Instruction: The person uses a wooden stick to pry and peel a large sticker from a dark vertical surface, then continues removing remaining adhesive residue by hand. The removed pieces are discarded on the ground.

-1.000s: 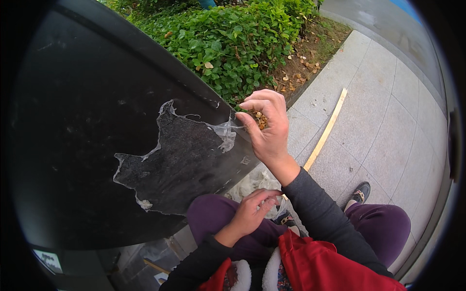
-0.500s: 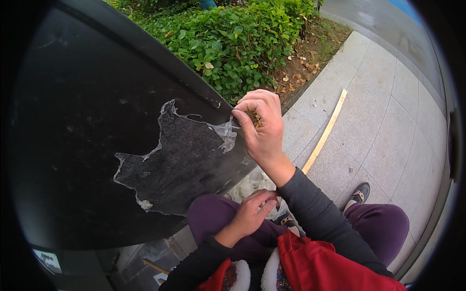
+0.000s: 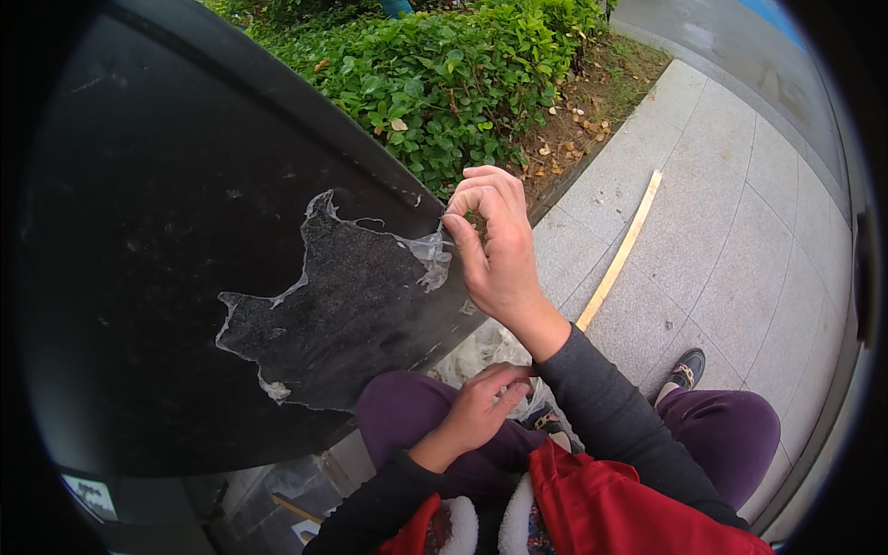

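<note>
A large black panel point(image 3: 157, 222) fills the left side, with a ragged, dull grey bare patch point(image 3: 342, 305) bordered by torn clear film. At the panel's right edge, my right hand point(image 3: 499, 254) pinches a loose flap of this plastic film point(image 3: 432, 260) between thumb and forefinger. The flap is crumpled and still joined to the panel. Below, my left hand point(image 3: 476, 413) rests by my left knee with its fingers loosely stretched and the thumb apart. Its fingertips are partly hidden by my right forearm, and I see nothing in it.
Crumpled clear plastic point(image 3: 481, 350) lies on the ground behind my hands. A thin wooden strip point(image 3: 622, 254) rests on the grey paving point(image 3: 731, 240) to the right. Beyond the panel grows a green hedge point(image 3: 435, 83), beside a soil bed with fallen leaves.
My right wrist has swung slightly to the right, and the knuckles have risen a little, while the fingertips stay at the film. My left hand and the panel look the same.
</note>
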A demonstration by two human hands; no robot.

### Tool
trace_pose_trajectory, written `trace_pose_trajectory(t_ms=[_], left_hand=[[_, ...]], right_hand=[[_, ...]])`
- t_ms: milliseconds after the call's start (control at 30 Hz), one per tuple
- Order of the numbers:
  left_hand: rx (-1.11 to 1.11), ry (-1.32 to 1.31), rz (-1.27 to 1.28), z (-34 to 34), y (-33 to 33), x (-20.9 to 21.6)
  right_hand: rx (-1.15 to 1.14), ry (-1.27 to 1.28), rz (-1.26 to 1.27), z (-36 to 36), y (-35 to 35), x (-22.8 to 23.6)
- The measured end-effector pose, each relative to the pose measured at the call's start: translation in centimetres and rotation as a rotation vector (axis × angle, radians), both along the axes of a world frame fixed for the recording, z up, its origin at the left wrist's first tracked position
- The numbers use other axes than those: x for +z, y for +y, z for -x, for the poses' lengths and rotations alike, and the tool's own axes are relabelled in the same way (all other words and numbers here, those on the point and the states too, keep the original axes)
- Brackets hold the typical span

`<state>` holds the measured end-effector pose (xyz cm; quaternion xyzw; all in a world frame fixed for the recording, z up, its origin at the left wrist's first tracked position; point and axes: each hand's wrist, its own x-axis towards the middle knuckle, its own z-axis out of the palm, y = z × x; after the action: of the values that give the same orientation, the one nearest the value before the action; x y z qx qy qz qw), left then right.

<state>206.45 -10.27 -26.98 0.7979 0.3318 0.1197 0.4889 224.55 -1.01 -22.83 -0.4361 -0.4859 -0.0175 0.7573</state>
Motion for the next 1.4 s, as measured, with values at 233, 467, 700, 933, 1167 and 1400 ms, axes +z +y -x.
trace_pose_trajectory(t_ms=[233, 467, 700, 933, 1167, 1400], left_hand=[[-0.104, 0.077, -0.075, 1.2, 0.3, -0.3], [-0.109, 0.080, -0.104, 1.6, 0.5, -0.6], [-0.104, 0.104, -0.118, 1.2, 0.6, -1.3], [-0.147, 0.114, -0.089, 1.2, 1.1, -1.0], [-0.143, 0.071, -0.118, 2.1, 1.2, -0.2], [-0.157, 0.088, -0.135, 3.2, 1.4, -0.5]], right_hand=[[-0.127, 0.161, -0.049, 1.7, -0.4, -0.4], [-0.149, 0.105, -0.031, 2.3, 0.5, -0.1], [-0.163, 0.071, -0.046, 1.9, 0.9, -0.3], [-0.002, 0.007, -0.038, 1.1, 1.3, -0.5], [-0.035, 0.122, -0.020, 1.8, 0.7, -1.0], [-0.163, 0.101, -0.026, 3.6, 0.7, -0.5]])
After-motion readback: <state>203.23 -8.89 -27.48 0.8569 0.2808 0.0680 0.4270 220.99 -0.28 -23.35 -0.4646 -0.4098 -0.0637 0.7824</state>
